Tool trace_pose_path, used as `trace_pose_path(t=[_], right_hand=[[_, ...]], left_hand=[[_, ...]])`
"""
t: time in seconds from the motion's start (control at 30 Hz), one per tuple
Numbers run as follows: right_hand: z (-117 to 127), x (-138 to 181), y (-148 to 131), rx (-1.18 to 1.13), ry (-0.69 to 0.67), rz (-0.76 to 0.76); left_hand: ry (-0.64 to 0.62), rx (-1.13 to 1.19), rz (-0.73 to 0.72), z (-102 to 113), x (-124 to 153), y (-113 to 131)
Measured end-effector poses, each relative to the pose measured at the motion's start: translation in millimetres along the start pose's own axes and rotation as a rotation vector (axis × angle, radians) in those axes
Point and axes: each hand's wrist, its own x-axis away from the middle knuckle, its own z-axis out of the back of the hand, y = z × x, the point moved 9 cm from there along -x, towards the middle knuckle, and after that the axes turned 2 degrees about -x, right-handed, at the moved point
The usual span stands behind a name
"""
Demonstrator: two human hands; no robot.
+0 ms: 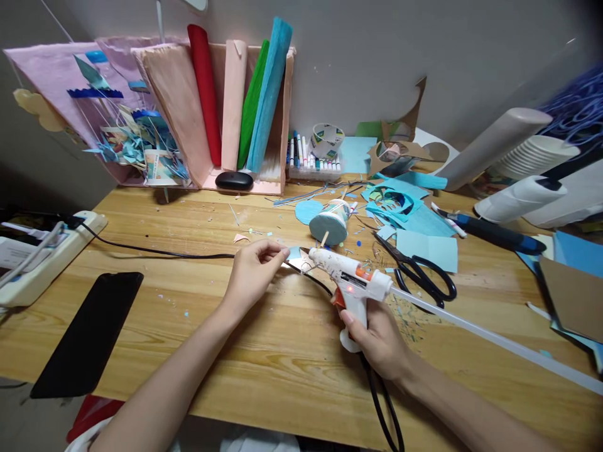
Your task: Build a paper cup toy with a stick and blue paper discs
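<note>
My right hand (380,336) is wrapped round the grip of a white hot glue gun (352,279) with an orange trigger and a small lit red light. A long translucent glue stick (471,328) sticks out of its back. The nozzle points left, close to a small light blue piece of paper (294,253). My left hand (257,267) pinches that piece at its left end, fingers closed. Just beyond the nozzle a paper cup (330,223) lies on its side, its blue end facing me, with a wooden stick poking out.
Black-handled scissors (419,270) lie right of the glue gun, near blue paper scraps (396,201). A black phone (89,333) and a power strip (61,251) are at left. A pink box (207,179) with paper rolls stands behind. The gun's black cable (188,255) crosses the table.
</note>
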Motion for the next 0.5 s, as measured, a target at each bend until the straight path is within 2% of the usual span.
trace_pose_path(t=[0.5], right_hand=[[1.9,-1.2,-2.1,0.008,0.019,0.001]], left_hand=[[0.003,-0.019,-0.054,0.7,1.7,7.2]])
